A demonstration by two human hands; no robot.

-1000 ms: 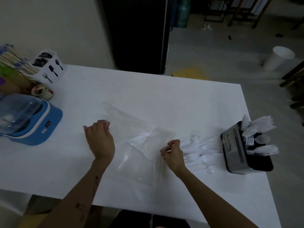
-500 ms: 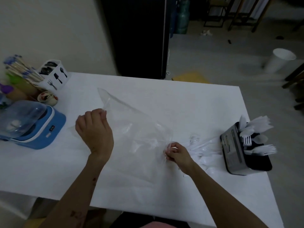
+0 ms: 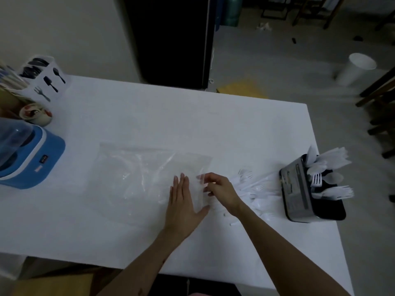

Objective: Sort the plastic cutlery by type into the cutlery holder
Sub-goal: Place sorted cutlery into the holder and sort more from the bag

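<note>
Head cam: left hand [image 3: 182,201] flat on clear bag [image 3: 145,178], right hand [image 3: 220,189] pinching bag edge.

Blue appliance [image 3: 32,159] with clear lid, small cup [image 3: 36,114] at table's [image 3: 149,116] left edge — white bucket [image 3: 355,69] on floor.

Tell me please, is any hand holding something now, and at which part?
The left hand only presses flat on the clear plastic bag. The right hand has curled fingers at the bag's right edge, apparently pinching it.
</note>
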